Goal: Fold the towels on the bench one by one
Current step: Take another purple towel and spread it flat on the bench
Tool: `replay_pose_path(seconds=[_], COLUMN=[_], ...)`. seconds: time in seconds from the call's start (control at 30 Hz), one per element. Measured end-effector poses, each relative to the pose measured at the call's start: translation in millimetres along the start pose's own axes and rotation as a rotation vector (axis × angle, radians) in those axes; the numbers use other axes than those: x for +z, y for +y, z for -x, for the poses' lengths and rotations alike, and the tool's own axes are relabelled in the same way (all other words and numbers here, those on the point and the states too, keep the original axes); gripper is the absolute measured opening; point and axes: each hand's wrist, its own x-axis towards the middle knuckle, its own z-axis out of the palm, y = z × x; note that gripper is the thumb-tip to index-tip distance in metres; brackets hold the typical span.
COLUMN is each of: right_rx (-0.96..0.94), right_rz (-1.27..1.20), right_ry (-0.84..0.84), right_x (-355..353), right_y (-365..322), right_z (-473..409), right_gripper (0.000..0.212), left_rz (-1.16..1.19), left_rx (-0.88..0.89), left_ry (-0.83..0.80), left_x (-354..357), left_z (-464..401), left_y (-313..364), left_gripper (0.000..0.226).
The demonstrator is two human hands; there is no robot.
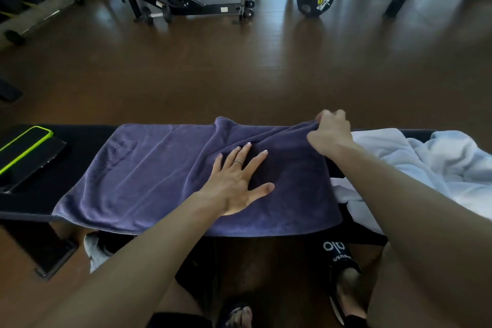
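From the head view, the left hand lies flat with fingers spread on the purple towel, which is draped across the black bench. Just beyond and right of it, the right hand pinches the towel's far edge, lifted slightly. Right of that hand lies a crumpled white towel.

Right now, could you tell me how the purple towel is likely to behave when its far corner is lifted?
The purple towel will probably drape limply: it already wrinkles where the right hand pinches it. It should feel light. The left hand, flat on it, likely stops sliding.
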Motion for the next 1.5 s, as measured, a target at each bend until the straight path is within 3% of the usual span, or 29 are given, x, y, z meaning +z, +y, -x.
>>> replay_pose_path(seconds=[0.07,0.2,0.37,0.5,0.57,0.7,0.93,1.1,1.3,1.4,1.5], right_rx=[-0.005,-0.215,-0.171,-0.214,-0.297,-0.346,-0.370,-0.433,-0.373,-0.508,-0.663], right_rz=[0.153,0.122,0.370,0.411,0.369,0.400,0.535,0.555,0.593,0.546,0.469], right_ry=[-0.074,-0.014,-0.256,-0.266,-0.295,-0.352,-0.264,-0.213,-0.262,-0.161,-0.163], right_x=[6.8,17.4,28.2,29.6,33.5,55.2,66.7,61.3,74.4,86.3,105.5], right_y=[0.9,-12.3,-4.5,-16.6,-31.0,-35.4,11.3,5.5,-12.2,-40.7,-81.1], right_z=[1.6,8.2,5.2,13.3,26.9,70.0,109.5,112.2,116.3,118.1,115.4], right_gripper=[0.043,0.044,0.049,0.057,0.058,0.059,0.069,0.069,0.068,0.065,0.063], left_rz=[0.003,-0.042,-0.043,-0.099,-0.089,-0.096,-0.069,-0.019,-0.019,-0.010,0.030], left_rx=[0.026,0.024,0.084,-0.087,-0.151,-0.109,-0.154,-0.186,-0.417,-0.538,-0.640], left_ry=[-0.022,-0.064,-0.013,0.111,0.049,-0.059,-0.032,0.024,0.087,0.136,0.193], left_x=[-0.2,4.9,-2.4,-18.6,-18.8,-4.0,-6.6,-8.1,-15.6,-19.6,-23.4], left_z=[-3.2,-5.8,-0.4,3.6,6.8,13.5,13.3,22.8,43.9,59.2,73.4], left_y=[-0.7,1.5,-8.7,-40.9,-51.5,-45.7,-41.9,-61.5,-114.2,-147.3,-174.8], left_gripper=[0.073,0.073,0.067,0.071,0.073,0.079,0.079,0.077,0.072,0.073,0.071])
